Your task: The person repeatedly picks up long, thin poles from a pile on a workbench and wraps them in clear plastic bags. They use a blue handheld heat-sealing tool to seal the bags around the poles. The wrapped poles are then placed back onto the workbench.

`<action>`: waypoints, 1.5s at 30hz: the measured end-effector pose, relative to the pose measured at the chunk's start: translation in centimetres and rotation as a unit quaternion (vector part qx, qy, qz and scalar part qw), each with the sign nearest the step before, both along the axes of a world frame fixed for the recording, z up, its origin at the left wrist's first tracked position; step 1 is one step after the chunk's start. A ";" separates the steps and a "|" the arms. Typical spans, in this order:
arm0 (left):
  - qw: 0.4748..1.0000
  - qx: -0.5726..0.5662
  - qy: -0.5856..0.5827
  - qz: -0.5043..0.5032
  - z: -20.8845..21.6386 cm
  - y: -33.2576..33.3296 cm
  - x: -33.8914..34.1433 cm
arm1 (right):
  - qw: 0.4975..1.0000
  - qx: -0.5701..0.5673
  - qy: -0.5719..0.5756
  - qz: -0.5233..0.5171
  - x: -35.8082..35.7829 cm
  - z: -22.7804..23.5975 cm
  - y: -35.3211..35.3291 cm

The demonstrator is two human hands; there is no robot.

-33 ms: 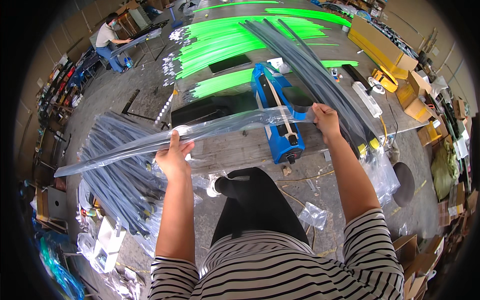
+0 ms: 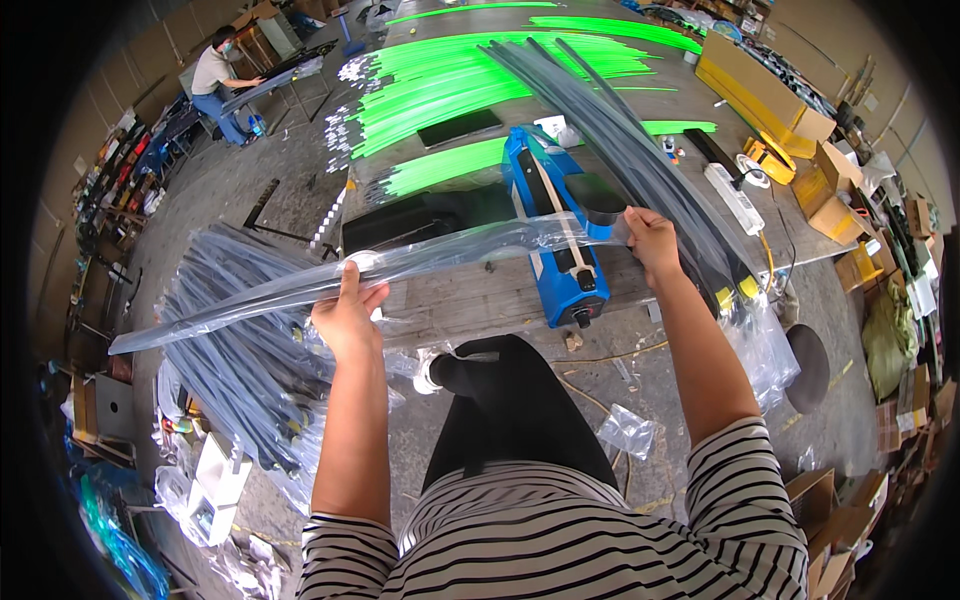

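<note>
A long, clear plastic sleeve (image 2: pixel 430 258) with a dark slender length inside stretches across in front of me, slanting down to the left. My left hand (image 2: pixel 347 318) grips it near the middle, thumb on top and fingers curled under. At the sleeve's right end, my right hand (image 2: pixel 654 243) pinches the flat plastic between thumb and fingers. That flat end lies across a blue bag sealer (image 2: pixel 568 292) on the near edge of the table, just left of my right hand. The sealer's dark rounded arm end (image 2: pixel 594 194) is just behind the sleeve.
Bright green rods (image 2: pixel 440 95) cover the far table. Bagged dark lengths (image 2: pixel 625 150) lie right of the sealer; a bigger pile (image 2: pixel 245 340) is at left. A power strip (image 2: pixel 733 198) and cardboard box (image 2: pixel 755 90) stand right. Another person (image 2: pixel 213 80) works far left.
</note>
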State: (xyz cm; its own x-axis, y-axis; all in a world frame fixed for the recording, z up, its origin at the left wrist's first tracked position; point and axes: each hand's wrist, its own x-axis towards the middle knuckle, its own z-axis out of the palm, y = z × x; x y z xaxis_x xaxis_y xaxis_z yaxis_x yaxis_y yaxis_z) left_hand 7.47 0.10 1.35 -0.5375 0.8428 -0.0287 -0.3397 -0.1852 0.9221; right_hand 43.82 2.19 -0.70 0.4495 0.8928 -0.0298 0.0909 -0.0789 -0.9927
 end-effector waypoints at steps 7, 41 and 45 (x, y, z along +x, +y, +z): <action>1.000 -0.002 -0.004 0.008 -0.1 -0.2 0.3 | 0.999 0.024 -0.001 -0.031 0.1 -1.3 0.5; 1.000 0.014 -0.005 -0.002 0.7 0.9 0.6 | 0.691 0.378 -0.611 0.082 -5.8 8.3 -8.2; 1.000 0.013 0.004 -0.005 0.4 1.0 0.6 | 0.706 0.387 -0.589 0.074 -6.0 6.6 -8.3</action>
